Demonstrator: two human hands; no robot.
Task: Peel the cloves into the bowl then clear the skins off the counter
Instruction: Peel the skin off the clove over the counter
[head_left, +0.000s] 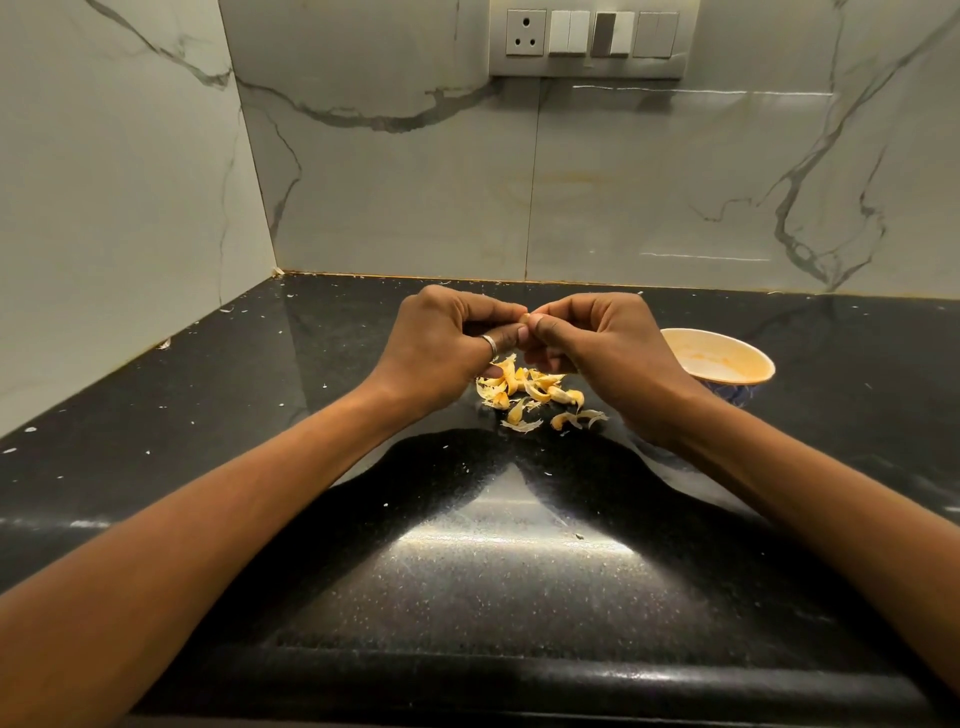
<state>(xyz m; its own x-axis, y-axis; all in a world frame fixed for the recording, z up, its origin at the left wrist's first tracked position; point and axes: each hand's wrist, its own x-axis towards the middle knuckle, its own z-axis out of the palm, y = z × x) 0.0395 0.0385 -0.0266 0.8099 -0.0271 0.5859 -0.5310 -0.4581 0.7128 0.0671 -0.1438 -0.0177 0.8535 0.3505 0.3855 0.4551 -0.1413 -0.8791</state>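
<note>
I see a black speckled surface (519, 571) set into a corner of grey-veined marble walls (623, 197), with a switch panel (589, 39) high on the back wall at 12 o'clock. My left hand (447, 343) and right hand (602, 348) meet above the surface, fingertips pinched together on one clove (526, 317). Below them lies a pile of cloves and skins (530, 395). The bowl (719, 364) sits at 3 o'clock of the pile, just beside my right wrist.

black speckled counter (208, 467), yellow cloves (524, 387), orange-cream bowl (727, 374), white grey-veined marble wall (623, 182).
</note>
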